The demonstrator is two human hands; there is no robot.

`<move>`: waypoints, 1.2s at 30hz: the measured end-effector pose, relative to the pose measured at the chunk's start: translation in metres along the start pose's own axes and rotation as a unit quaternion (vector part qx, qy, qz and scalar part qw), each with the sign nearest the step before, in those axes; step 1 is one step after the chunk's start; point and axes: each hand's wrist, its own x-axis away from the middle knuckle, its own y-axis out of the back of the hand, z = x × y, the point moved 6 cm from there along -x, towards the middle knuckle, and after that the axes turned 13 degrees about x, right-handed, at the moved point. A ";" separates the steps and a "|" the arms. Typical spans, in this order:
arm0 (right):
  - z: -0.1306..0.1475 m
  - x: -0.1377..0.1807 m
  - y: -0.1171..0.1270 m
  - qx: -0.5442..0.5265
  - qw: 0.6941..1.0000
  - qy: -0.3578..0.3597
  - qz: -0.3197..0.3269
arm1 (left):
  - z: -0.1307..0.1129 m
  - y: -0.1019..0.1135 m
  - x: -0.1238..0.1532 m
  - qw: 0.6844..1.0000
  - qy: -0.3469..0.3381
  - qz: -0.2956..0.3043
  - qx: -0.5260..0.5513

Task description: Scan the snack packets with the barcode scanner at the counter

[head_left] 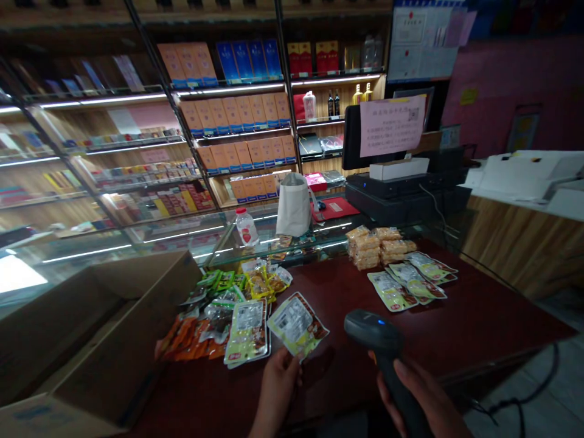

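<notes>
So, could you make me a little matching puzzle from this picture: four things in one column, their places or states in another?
1. scanner
2. middle pouch
3. cardboard box
4. white bag

A. open-topped, at the picture's left
B. just right of the red-capped bottle
C. in the right hand
D. held at one edge by the left hand

Pairs: 1-C, 2-D, 3-A, 4-B

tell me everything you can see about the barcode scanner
The handheld barcode scanner is dark, nearly black, and looks like plastic. A broad, rounded head with a small lit blue light on top tops a slimmer handle, which runs out of the picture's bottom edge. The right hand grips the handle, appearing to hold it above the dark red tabletop. It tilts, head facing left. Its scanning window is hidden.
</notes>
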 end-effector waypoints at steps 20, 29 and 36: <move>0.015 0.009 -0.039 0.058 0.994 0.015 0.091 | -0.017 0.010 0.010 0.976 -0.114 0.026 -0.186; 0.012 0.007 -0.044 0.068 0.988 0.042 0.130 | -0.022 0.004 0.014 0.966 -0.084 0.026 -0.242; 0.012 0.007 -0.042 0.074 0.986 0.052 0.137 | -0.029 0.020 0.013 0.969 -0.084 -0.001 -0.232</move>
